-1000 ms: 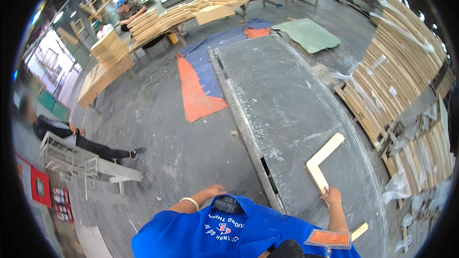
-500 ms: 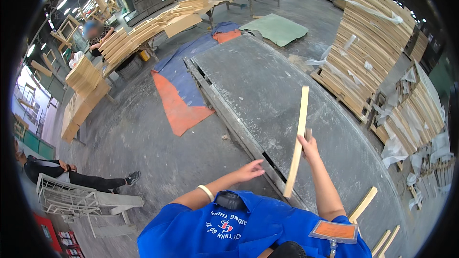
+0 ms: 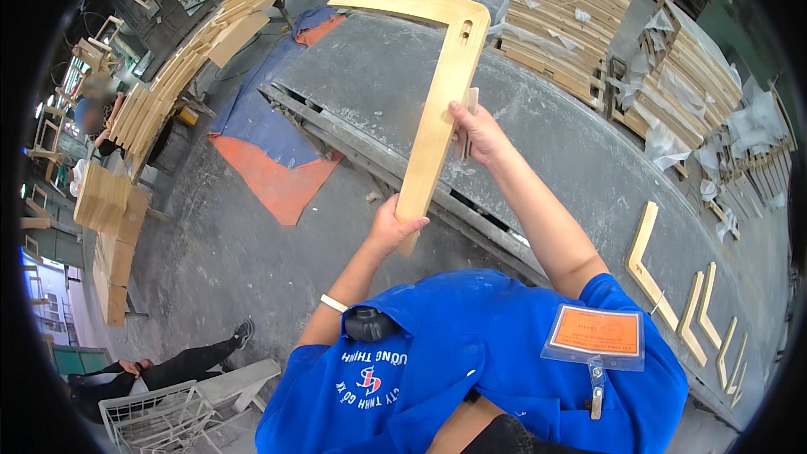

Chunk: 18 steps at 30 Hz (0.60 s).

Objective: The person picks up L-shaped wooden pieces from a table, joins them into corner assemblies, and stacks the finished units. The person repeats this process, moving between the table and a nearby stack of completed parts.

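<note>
An L-shaped wooden piece (image 3: 437,126) is held up at a slant over the grey table. It is pale and smooth, with a rounded corner at the top and a slot holding two small holes near that corner. My left hand (image 3: 393,227) is closed around its lower end, thumb across the face. Further up, my right hand (image 3: 482,133) grips the right edge, its thumb on the wood. A thin, flat, brownish piece (image 3: 472,101) is also in my right hand, behind the wood; its kind I cannot make out.
On the right of the grey table (image 3: 546,151) lie several similar bent wooden pieces (image 3: 643,261). Tall stacks of boards (image 3: 563,17) stand beyond. Blue and orange sheets (image 3: 261,134) cover floor at left. A person sits by a metal rack (image 3: 160,412).
The wooden piece has been raised and turned, so its L shape now shows. My left hand, earlier free and open, has taken hold of its lower end. The view has shifted right.
</note>
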Motion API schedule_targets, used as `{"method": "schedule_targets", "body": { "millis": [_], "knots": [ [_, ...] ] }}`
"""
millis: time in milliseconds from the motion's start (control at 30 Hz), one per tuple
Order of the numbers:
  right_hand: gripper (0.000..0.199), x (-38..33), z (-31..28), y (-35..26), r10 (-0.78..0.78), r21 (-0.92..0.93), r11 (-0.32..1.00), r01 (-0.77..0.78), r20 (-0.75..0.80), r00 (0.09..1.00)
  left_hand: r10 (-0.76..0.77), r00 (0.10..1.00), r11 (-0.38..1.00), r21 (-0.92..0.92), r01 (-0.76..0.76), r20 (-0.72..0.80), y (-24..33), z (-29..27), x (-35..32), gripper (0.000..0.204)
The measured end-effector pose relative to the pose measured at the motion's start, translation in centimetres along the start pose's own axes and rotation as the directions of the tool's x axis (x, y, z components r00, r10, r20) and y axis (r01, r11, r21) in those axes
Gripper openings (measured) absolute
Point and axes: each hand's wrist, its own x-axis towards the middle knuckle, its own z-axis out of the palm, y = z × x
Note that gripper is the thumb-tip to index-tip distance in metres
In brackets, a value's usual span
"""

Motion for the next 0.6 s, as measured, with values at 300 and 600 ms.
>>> {"method": "schedule_targets", "body": {
  "millis": [300, 600],
  "knots": [
    [0.051, -3.1, 4.7, 2.8, 0.077, -0.378, 0.925, -0.027, 0.117, 0.990, 0.077, 0.997, 0.912, 0.405, -0.064, -0.018, -4.0, -4.9, -1.2, 0.058],
    [0.034, -8.8, 7.8, 6.1, -0.086, -0.204, 0.968, 0.144, 0.266, 0.960, 0.138, 0.988, 0.879, 0.451, -0.154, 0.069, -5.9, -5.0, -0.4, 0.066]
  ]
}}
